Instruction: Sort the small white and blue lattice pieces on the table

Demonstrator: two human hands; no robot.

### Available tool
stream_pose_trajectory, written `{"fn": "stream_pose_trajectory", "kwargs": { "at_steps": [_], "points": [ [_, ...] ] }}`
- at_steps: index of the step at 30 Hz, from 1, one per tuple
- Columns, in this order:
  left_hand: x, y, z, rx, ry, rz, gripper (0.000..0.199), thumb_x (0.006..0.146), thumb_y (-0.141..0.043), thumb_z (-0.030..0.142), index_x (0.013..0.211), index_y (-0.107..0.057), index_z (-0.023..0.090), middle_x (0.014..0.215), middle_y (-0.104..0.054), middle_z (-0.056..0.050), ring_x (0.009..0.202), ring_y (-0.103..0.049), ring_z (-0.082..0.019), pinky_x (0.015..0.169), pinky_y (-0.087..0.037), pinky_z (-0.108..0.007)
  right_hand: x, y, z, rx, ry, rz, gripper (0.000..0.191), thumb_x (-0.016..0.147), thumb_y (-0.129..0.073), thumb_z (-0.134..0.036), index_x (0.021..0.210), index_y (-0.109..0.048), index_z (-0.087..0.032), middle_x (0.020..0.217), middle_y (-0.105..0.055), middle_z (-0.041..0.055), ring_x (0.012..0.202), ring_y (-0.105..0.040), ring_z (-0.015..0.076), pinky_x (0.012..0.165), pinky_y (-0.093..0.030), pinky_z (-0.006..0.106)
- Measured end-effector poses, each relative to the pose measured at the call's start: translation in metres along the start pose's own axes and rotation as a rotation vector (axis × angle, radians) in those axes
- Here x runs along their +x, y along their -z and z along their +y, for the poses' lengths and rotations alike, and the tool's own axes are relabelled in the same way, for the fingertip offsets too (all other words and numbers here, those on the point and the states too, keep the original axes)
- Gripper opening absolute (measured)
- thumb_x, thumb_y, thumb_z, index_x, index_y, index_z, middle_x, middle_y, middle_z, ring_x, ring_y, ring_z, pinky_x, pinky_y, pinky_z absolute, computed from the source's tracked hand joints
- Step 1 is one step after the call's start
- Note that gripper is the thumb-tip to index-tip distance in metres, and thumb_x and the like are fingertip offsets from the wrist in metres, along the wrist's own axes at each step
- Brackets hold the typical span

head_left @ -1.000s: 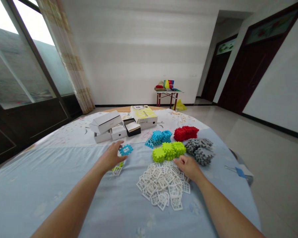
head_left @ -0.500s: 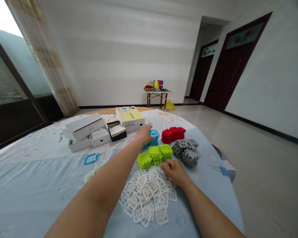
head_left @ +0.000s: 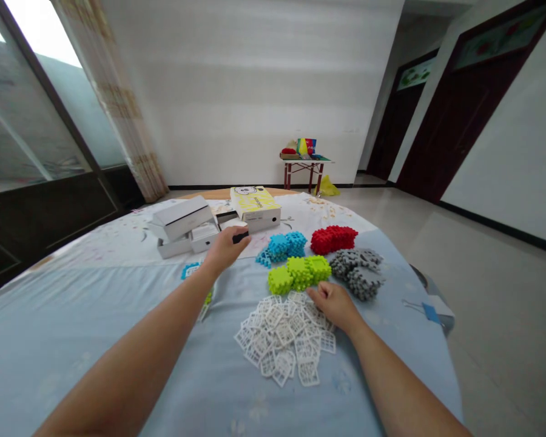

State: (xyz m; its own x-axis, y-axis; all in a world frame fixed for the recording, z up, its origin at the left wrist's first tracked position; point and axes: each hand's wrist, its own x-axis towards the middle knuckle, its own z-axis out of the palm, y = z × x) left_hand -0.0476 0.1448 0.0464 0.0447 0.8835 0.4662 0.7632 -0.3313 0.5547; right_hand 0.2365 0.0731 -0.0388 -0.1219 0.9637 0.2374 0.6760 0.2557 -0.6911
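Away from the stacked blue notched plastic squares [head_left: 286, 246], behind the lime-green notched plastic stacks [head_left: 300, 273], my left hand [head_left: 230, 246] has moved leftward, part-open; whether it's holding anything, I can't tell. Loosely curled, contents hidden, my right hand [head_left: 339, 304] is at the white plastic lattice heap [head_left: 284, 334].

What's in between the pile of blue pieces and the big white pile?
The bright green pieces lie between the blue pile and the white pile; the head view shows it.

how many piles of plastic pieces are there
5: white pile nearest, green pile behind, blue pile farther back, red pile right of blue, gray pile right of green. Left arm may hide more.
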Motion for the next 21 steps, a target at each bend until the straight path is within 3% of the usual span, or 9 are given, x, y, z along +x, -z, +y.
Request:
{"fn": "stream_pose_trajectory", "kwargs": {
  "at_steps": [4, 8, 11, 16, 21],
  "points": [
    [-0.052, 0.047, -0.031, -0.07, 0.253, -0.099, 0.046, 0.071, -0.05, 0.052, 0.094, -0.062, 0.015, 0.09, -0.067, -0.006, 0.082, -0.061, -0.02, 0.077, -0.045, -0.032, 0.0, 0.0, 0.004, -0.027, 0.034, 0.012, 0.042, 0.077, -0.045, -0.048, 0.05, -0.029, -0.02, 0.044, -0.033, -0.0054, 0.046, -0.035, 0.0085, 0.046, -0.022, 0.022],
    [-0.095, 0.073, -0.047, -0.006, 0.366, -0.183, 0.044, 0.068, -0.05, 0.056, 0.084, -0.064, 0.018, 0.075, -0.067, -0.002, 0.071, -0.06, -0.019, 0.066, -0.044, -0.027, 0.0, 0.0, 0.006, -0.045, 0.057, 0.004, 0.043, 0.078, -0.044, -0.049, 0.049, -0.03, -0.02, 0.044, -0.033, -0.0054, 0.045, -0.035, 0.0086, 0.046, -0.024, 0.023],
    [-0.114, 0.077, -0.046, 0.093, 0.338, -0.31, 0.042, 0.069, -0.047, 0.056, 0.078, -0.064, 0.019, 0.068, -0.065, -0.001, 0.065, -0.057, -0.017, 0.058, -0.04, -0.025, 0.0, 0.001, 0.007, -0.044, 0.063, -0.005, 0.043, 0.078, -0.043, -0.049, 0.049, -0.031, -0.02, 0.043, -0.036, -0.0049, 0.045, -0.036, 0.009, 0.046, -0.025, 0.023],
    [-0.125, 0.073, -0.037, 0.306, 0.313, -0.354, 0.038, 0.067, -0.05, 0.054, 0.079, -0.062, 0.02, 0.077, -0.064, -0.003, 0.068, -0.056, -0.018, 0.058, -0.036, -0.025, -0.001, 0.002, 0.007, -0.062, 0.071, 0.005, 0.042, 0.077, -0.044, -0.048, 0.048, -0.032, -0.02, 0.043, -0.038, -0.0045, 0.045, -0.037, 0.0092, 0.046, -0.025, 0.023],
    [-0.126, 0.066, -0.039, 0.366, 0.319, -0.428, 0.031, 0.064, -0.056, 0.044, 0.083, -0.061, 0.02, 0.081, -0.063, -0.004, 0.071, -0.056, -0.018, 0.062, -0.037, -0.026, -0.002, 0.003, 0.007, -0.059, 0.072, 0.007, 0.041, 0.077, -0.044, -0.047, 0.048, -0.032, -0.02, 0.042, -0.039, -0.0045, 0.044, -0.036, 0.0091, 0.046, -0.025, 0.023]
  ]
}}
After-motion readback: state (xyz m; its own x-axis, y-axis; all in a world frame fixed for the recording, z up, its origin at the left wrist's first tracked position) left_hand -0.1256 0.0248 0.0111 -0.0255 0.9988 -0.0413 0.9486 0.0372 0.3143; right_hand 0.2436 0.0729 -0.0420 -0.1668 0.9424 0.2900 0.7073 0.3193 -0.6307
